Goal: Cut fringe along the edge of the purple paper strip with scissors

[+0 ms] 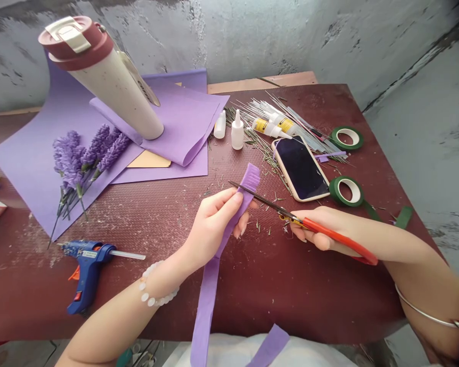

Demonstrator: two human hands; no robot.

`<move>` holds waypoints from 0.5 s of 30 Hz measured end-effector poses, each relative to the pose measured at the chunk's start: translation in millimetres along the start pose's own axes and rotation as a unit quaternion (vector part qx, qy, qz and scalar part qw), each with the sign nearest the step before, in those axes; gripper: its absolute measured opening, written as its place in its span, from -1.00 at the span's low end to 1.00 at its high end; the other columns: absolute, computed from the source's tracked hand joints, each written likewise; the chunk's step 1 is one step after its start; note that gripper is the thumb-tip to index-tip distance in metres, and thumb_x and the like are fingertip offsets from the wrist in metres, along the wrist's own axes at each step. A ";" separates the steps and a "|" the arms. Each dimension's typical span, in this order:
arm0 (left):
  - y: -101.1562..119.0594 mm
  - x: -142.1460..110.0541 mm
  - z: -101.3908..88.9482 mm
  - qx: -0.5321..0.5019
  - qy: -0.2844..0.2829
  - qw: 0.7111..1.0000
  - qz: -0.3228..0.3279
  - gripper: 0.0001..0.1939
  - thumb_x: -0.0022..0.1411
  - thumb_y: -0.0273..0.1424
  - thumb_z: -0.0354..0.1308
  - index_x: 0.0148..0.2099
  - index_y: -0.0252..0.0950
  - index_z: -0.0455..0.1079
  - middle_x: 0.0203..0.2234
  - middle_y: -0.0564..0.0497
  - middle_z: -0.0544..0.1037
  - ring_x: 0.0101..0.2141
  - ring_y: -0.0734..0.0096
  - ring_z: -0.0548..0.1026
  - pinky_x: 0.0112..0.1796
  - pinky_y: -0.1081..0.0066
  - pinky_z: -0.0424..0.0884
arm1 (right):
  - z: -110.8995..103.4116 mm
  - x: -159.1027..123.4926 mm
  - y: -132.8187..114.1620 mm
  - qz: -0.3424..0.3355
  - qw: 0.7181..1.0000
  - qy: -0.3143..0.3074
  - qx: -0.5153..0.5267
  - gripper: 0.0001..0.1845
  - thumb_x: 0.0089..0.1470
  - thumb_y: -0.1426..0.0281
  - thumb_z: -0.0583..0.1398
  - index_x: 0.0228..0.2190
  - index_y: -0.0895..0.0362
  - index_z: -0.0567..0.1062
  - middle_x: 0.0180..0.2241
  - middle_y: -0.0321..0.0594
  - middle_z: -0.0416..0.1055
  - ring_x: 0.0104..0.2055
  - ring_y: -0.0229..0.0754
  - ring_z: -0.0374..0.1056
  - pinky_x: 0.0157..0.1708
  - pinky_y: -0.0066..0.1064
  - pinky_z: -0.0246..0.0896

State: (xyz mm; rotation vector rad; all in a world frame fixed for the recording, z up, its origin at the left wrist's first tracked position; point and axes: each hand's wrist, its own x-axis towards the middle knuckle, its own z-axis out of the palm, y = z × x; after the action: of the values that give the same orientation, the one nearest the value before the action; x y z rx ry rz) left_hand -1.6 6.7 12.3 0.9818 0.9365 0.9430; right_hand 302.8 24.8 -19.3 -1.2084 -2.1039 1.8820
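Fringing seems in hand: the left hand pinches the purple paper strip, the right hand grips scissors; the next snip likely needs even spacing.

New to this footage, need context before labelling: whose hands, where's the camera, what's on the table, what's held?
No machine here: these are a person's two bare hands. The single picture comes from a camera worn on their head, looking forward and down.

The left hand holds a purple strip, fringed near its upper end. The right hand holds red-handled scissors, a blade crossing the strip.

On the dark red table, a blue glue gun lies at left. Beyond it, purple flowers and a tumbler rest on purple sheets. Farther right are small bottles, a phone and green tape rolls.
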 end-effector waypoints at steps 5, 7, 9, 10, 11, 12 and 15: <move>3.1 0.3 1.7 0.044 -0.004 0.999 -0.021 -0.55 0.47 -0.04 0.36 -0.34 -0.27 0.51 -0.64 0.13 0.43 -0.62 0.51 0.31 -0.50 0.45 0.27 | 3.1 0.9 -16.2 0.019 0.999 -0.044 0.018 -0.24 0.15 -0.47 0.31 -0.29 -0.04 0.38 -0.42 -0.43 0.28 -0.45 -0.17 0.04 -0.44 -0.28 0.02; 3.2 1.2 1.6 0.051 0.003 0.998 -0.025 -0.54 0.45 0.01 0.37 -0.33 -0.27 0.52 -0.64 0.13 0.42 -0.62 0.50 0.30 -0.50 0.43 0.27 | 4.6 1.5 -19.2 0.023 0.999 -0.037 0.013 -0.20 0.14 -0.51 0.28 -0.31 -0.03 0.34 -0.41 -0.42 0.27 -0.43 -0.16 0.04 -0.42 -0.28 0.03; 2.8 1.9 1.2 0.052 0.012 0.998 -0.030 -0.53 0.43 0.02 0.37 -0.31 -0.27 0.54 -0.64 0.13 0.42 -0.62 0.50 0.30 -0.51 0.43 0.27 | 6.0 2.4 -19.1 0.037 0.999 -0.028 0.015 -0.23 0.17 -0.47 0.30 -0.34 -0.03 0.33 -0.42 -0.39 0.32 -0.42 -0.14 0.11 -0.42 -0.27 0.01; 2.6 2.0 1.0 0.050 0.014 0.998 -0.033 -0.54 0.42 0.02 0.38 -0.31 -0.28 0.55 -0.64 0.13 0.42 -0.62 0.50 0.30 -0.51 0.43 0.27 | 6.6 2.8 -18.8 0.047 0.998 -0.027 0.023 -0.27 0.19 -0.41 0.33 -0.35 -0.03 0.34 -0.42 -0.38 0.36 -0.42 -0.13 0.15 -0.42 -0.27 0.00; 2.4 2.0 0.9 0.047 0.013 0.998 -0.034 -0.54 0.43 0.01 0.38 -0.30 -0.28 0.55 -0.64 0.13 0.42 -0.62 0.50 0.30 -0.51 0.43 0.27 | 7.2 3.1 -18.9 0.056 0.997 -0.028 0.033 -0.31 0.20 -0.34 0.36 -0.36 -0.02 0.35 -0.42 -0.38 0.39 -0.42 -0.13 0.18 -0.42 -0.27 -0.01; 2.3 1.8 0.8 0.043 0.012 0.998 -0.033 -0.55 0.43 0.00 0.37 -0.29 -0.29 0.56 -0.64 0.13 0.43 -0.62 0.50 0.30 -0.51 0.43 0.27 | 7.6 3.3 -19.9 0.064 0.996 -0.033 0.044 -0.37 0.21 -0.27 0.39 -0.35 -0.02 0.36 -0.42 -0.37 0.42 -0.42 -0.12 0.20 -0.42 -0.27 -0.01; 2.4 0.7 1.0 0.036 0.009 0.999 -0.026 -0.57 0.47 -0.03 0.35 -0.27 -0.29 0.57 -0.63 0.12 0.44 -0.61 0.49 0.31 -0.49 0.42 0.30 | 8.7 3.2 -27.4 0.076 0.994 -0.034 0.075 -0.50 0.20 -0.07 0.43 -0.38 -0.01 0.37 -0.41 -0.38 0.44 -0.42 -0.13 0.20 -0.42 -0.26 -0.03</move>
State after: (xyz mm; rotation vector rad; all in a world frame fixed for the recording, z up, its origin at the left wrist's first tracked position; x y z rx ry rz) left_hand -1.0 7.7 14.7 1.0073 1.0124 0.8814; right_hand 282.4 21.2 0.9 -1.3218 -1.9088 2.1314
